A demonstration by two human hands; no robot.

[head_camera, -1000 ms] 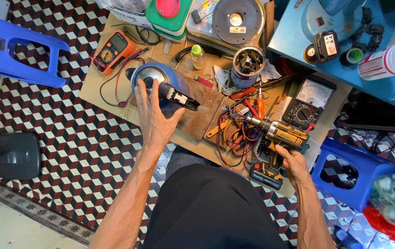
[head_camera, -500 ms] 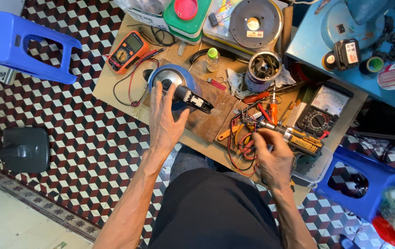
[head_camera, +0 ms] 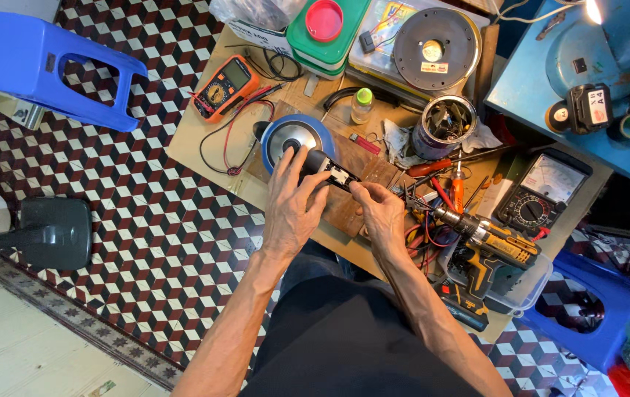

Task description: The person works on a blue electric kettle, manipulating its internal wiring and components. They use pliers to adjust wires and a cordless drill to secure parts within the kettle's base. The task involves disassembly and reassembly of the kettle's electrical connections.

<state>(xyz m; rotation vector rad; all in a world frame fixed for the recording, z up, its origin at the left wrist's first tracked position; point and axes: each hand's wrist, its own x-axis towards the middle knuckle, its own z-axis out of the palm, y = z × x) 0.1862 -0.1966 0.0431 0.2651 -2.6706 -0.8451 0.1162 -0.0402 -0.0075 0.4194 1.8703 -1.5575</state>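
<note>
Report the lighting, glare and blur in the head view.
Head view: even, soft light; a bare lamp blows out at the top right; the left hand, right hand and black part are sharp; the bottom-right corner smears; wide-lens bending shows at the edges.

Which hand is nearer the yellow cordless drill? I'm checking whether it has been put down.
The right hand. It rests on the black device, apart from the yellow cordless drill lying just to its right. The left hand grips the device farther left.

Orange multimeter (head_camera: 224, 87); blue stool (head_camera: 50, 62); yellow drill (head_camera: 487, 250).
</note>
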